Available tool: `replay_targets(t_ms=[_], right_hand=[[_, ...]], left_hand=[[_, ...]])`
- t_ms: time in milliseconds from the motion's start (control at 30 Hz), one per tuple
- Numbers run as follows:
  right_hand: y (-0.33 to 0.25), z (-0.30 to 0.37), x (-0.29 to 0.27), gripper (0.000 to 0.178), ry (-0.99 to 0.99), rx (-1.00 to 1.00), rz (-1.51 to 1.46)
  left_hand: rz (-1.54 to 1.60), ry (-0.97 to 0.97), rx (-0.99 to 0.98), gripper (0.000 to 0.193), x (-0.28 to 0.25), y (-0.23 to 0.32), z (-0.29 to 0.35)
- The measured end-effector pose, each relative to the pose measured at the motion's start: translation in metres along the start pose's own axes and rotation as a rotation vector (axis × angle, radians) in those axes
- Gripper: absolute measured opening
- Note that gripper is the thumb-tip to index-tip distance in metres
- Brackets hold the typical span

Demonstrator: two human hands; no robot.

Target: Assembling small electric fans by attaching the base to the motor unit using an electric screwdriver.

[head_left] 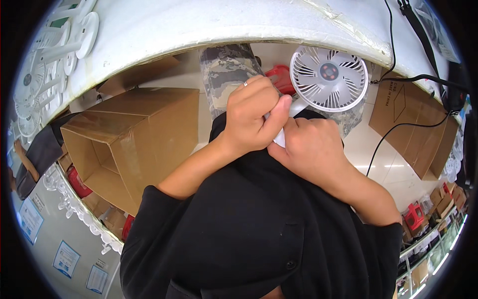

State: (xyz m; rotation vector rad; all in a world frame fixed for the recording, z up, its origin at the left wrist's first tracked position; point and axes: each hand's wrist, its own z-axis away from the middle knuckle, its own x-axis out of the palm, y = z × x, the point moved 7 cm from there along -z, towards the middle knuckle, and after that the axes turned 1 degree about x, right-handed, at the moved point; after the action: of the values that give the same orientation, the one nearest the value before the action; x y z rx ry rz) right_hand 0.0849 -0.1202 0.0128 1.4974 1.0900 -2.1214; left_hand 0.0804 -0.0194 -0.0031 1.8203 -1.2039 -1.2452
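A small white fan (328, 73) with a round slotted guard and a grey hub is tilted over my lap, its head up and to the right of my hands. Its white stem slants down from the head into my grip. My left hand (255, 115), with a ring on one finger, is closed in a fist around the stem's lower part. Pressed close beside it, my right hand (314, 147) is also closed on the white part below the head. My fingers and palms hide most of the lower end, so its shape cannot be made out.
A white-topped table (209, 20) curves across in front. An open cardboard box (144, 139) stands at left, another carton (413, 124) at right. Several white fans (42, 74) lie on the table's far left. Black cables (398, 124) hang at right. A red stool (280, 79) sits below.
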Motion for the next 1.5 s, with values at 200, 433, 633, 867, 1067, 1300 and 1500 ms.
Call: replay_targets(t_ms=[200,433,633,867,1067,1300,1500], right_hand=[[0.012,-0.001,-0.008,0.032,-0.035,-0.024,-0.137],[0.011,0.014,0.002,0.028,-0.024,0.116,-0.033],[0.009,0.006,0.003,0.034,0.029,0.043,-0.04],[0.021,-0.009,0.004,0.033,-0.057,-0.002,-0.048],[0.037,0.011,0.016,0.032,-0.144,0.123,-0.112],[0.014,0.007,0.013,0.032,0.113,0.066,-0.01],[0.008,0.004,0.018,0.031,0.064,0.025,-0.006]], left_hand=[[0.267,0.075,-0.505,0.027,0.003,-0.036,0.004],[0.791,0.344,-0.919,0.029,0.023,-0.07,0.033],[0.107,0.101,0.092,0.032,0.005,-0.006,-0.007],[0.178,-0.008,-0.479,0.032,0.019,-0.04,-0.003],[1.016,0.412,-1.096,0.036,0.034,-0.113,0.046],[0.937,0.382,-0.936,0.038,0.028,-0.095,0.033],[0.3,0.134,-0.174,0.041,0.001,-0.037,0.0]])
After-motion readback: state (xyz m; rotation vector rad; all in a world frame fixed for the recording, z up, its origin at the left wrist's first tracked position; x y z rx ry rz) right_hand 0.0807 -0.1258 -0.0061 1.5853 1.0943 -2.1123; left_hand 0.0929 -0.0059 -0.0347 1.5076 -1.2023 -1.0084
